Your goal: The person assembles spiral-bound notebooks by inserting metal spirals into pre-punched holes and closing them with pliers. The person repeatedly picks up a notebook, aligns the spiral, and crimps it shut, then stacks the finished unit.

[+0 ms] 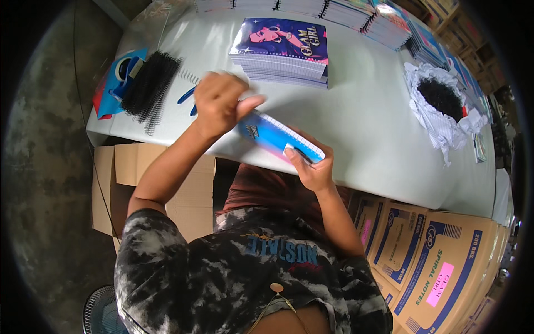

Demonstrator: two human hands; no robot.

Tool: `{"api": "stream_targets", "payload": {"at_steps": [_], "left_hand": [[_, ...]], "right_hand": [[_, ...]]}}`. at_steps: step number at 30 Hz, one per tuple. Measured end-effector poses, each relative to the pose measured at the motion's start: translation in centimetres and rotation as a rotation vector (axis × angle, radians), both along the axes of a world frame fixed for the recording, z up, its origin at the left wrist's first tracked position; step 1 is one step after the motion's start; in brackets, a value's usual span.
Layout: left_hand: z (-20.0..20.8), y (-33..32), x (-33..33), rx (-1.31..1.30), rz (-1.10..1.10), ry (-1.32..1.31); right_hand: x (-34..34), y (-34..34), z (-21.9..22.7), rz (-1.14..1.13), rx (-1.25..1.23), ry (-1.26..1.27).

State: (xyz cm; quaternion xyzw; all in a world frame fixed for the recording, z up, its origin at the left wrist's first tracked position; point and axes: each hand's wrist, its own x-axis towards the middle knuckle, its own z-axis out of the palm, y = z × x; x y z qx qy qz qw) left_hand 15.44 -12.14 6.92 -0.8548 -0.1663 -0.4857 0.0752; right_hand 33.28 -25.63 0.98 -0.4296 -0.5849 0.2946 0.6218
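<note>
I hold a blue notebook (276, 137) tilted over the near edge of a white table (367, 111). My right hand (312, 167) grips its lower right corner, thumb on the cover. My left hand (221, 104) is closed at the notebook's upper left end, near its punched edge; what it pinches there is blurred. A stack of notebooks with a purple cover (283, 53) lies just beyond my hands.
Black spiral coils (149, 84) and a blue tape dispenser (127, 69) sit at the table's left. A white-lined bag of black coils (442, 100) stands at the right. More notebook stacks (361, 16) line the far edge. Cardboard boxes (439, 267) stand below.
</note>
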Motion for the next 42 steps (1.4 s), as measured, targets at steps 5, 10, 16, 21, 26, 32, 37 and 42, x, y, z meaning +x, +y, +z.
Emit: {"api": "stream_targets", "payload": {"at_steps": [5,10,16,21,26,32,37,42], "left_hand": [[0.2,0.1,0.6,-0.105,0.168,0.127],[-1.0,1.3,0.2,0.173,0.164,-0.227],[-8.3,-0.2,-1.6,0.298,0.013,-0.084],[-9.5,-4.0,-2.4,0.014,0.119,0.179],[-1.1,-3.0,-1.2,-0.055,0.151,0.183],[5.2,-1.8,-1.7,-0.364,-0.053,0.677],[5.8,-1.9,-0.3,-0.261,-0.094,0.624],[6.4,-2.6,0.1,-0.231,-0.064,0.691]], "right_hand": [[0.2,0.3,0.0,-0.011,0.006,-0.1],[-0.4,0.6,0.3,-0.114,0.335,-0.365],[-0.4,0.3,0.0,-0.098,0.336,-0.342],[-0.9,0.3,-0.2,-0.075,0.242,-0.281],[0.1,0.7,-0.3,-0.07,0.171,-0.194],[0.4,0.9,0.2,0.054,-0.018,0.035],[0.8,1.0,0.2,0.02,0.064,-0.076],[0.6,0.7,0.9,0.017,0.076,-0.157]]}}
